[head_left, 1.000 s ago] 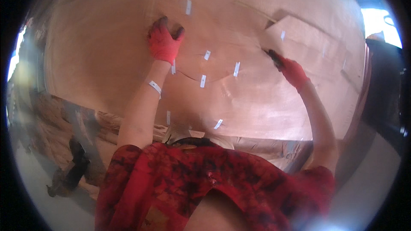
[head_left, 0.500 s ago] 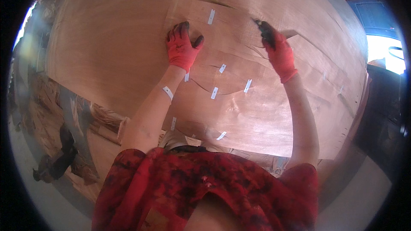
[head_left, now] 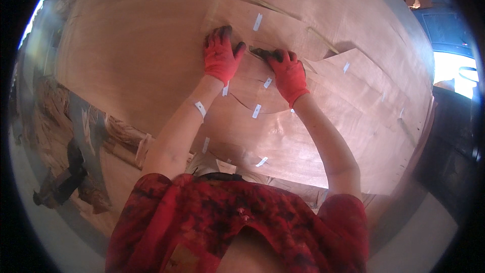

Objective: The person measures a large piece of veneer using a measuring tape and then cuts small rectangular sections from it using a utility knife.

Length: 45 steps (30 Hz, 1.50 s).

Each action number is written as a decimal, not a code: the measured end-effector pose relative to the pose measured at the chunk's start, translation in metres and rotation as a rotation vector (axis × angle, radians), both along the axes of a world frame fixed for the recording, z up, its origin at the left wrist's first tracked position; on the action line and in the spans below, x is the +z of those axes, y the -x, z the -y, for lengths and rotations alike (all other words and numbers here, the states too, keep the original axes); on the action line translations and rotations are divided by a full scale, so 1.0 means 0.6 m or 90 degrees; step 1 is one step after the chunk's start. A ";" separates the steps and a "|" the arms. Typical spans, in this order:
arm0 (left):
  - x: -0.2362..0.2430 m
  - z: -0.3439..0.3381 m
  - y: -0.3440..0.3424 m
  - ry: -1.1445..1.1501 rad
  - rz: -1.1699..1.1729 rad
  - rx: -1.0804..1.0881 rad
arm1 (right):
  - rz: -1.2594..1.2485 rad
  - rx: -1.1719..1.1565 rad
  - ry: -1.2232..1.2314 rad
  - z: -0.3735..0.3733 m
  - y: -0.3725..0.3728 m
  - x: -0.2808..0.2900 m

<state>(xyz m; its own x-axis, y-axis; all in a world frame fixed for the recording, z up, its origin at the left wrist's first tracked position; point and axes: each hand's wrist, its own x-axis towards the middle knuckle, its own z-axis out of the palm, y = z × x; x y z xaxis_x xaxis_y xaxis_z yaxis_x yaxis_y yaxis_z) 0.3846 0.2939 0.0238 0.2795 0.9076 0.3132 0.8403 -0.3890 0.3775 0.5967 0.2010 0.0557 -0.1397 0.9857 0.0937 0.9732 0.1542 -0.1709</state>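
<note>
A large sheet of thin reddish-brown wood veneer lies before me, split in places, with short white tape strips stuck across it. My left hand, in a red glove with dark fingertips, presses flat on a veneer piece, thumb spread to the right. My right hand, gloved alike, is closed around a dark knife-like tool. The tool's tip points left and sits close to my left thumb, at the veneer's surface. My right fingers hide most of its handle.
A raised veneer flap with a gap beside it lies right of my right hand. Torn veneer scraps hang along the lower left edge. A dark object stands at the far left, and dark boxy equipment at the right.
My right hand has swung left and slightly down with the tool, from the flap to beside my left hand. A tape strip now shows on the veneer at the right. My left hand stays pressed down.
</note>
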 end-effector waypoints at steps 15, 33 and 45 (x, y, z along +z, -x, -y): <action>0.020 -0.186 0.448 -0.177 -0.335 0.327 | 0.066 -0.015 0.008 -0.009 0.024 0.009; 0.145 0.058 0.158 0.471 0.415 -0.011 | 0.180 -0.321 0.136 0.254 -0.409 -0.024; 0.136 0.101 -0.047 0.572 0.124 -0.400 | -0.369 0.034 -0.073 0.099 0.003 0.266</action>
<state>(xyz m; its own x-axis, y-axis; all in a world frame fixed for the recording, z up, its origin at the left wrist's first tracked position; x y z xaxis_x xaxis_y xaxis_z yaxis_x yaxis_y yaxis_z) 0.4126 0.2334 0.1052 0.7870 0.5403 -0.2980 0.4853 -0.2437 0.8397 0.5947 0.1418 0.2155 -0.0831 0.9577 0.2753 0.7162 0.2495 -0.6518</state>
